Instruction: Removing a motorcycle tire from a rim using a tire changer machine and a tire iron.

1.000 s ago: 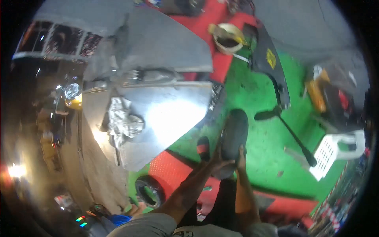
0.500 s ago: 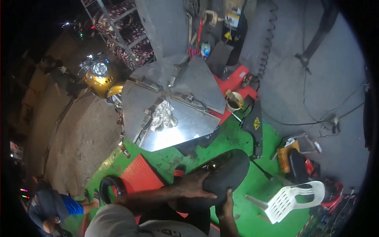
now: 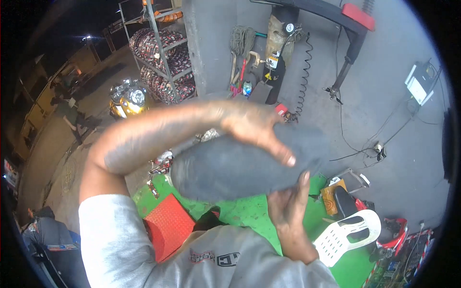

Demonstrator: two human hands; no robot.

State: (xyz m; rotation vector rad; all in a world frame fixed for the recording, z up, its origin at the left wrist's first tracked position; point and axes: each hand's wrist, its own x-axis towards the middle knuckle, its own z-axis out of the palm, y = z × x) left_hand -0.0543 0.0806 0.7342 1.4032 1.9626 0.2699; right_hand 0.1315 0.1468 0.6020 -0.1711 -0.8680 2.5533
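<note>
A dark, smooth-surfaced tire (image 3: 225,170) is raised in front of me, slightly blurred by motion. Across its upper side lies my left hand (image 3: 254,129), gripping it with the thumb pressed along the tread. My right hand (image 3: 290,206) holds the tire from below at its right end, thumb up against the rubber. Behind the tire, most of the metal tire-machine table is hidden. A bit of crumpled silvery material (image 3: 209,135) peeks out above the tire's edge.
A red textured plate (image 3: 169,225) lies on the green floor (image 3: 259,233). To the right is a white plastic chair (image 3: 345,235). Tires fill a metal rack (image 3: 165,45) at the back left, near a yellow motorcycle (image 3: 129,101). A coiled hose (image 3: 303,72) hangs by the wall.
Both hands have lifted the tire from low before my body to higher and nearer, and it now covers the machine table. My left arm has risen and bent; the view has tilted up.
</note>
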